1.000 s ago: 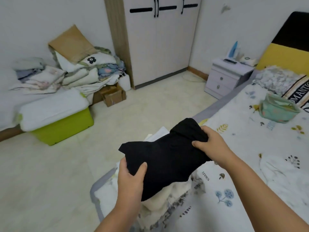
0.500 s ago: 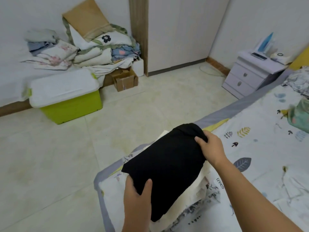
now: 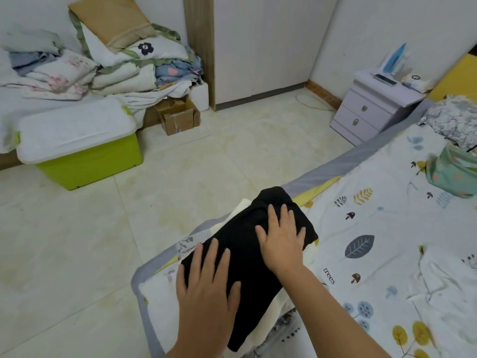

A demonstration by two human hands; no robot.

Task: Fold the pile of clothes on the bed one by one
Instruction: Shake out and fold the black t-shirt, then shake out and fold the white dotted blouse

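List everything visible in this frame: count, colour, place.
folded black garment: 1, black, on top of the stack at the bed corner
cream folded clothes: stack, cream, under the black garment
bed sheet: 1, white with leaf print, on the bed
teal garment: 1, teal, far right on the bed
storage bin: 1, lime green with white lid, on the floor left
cardboard box: 1, brown, by the wardrobe
bedding pile: 1, mixed pale colours, upper left
nightstand: 1, pale lilac, beside the bed
wardrobe: 1, white, back wall
left hand: flat on the black garment
right hand: flat on the black garment
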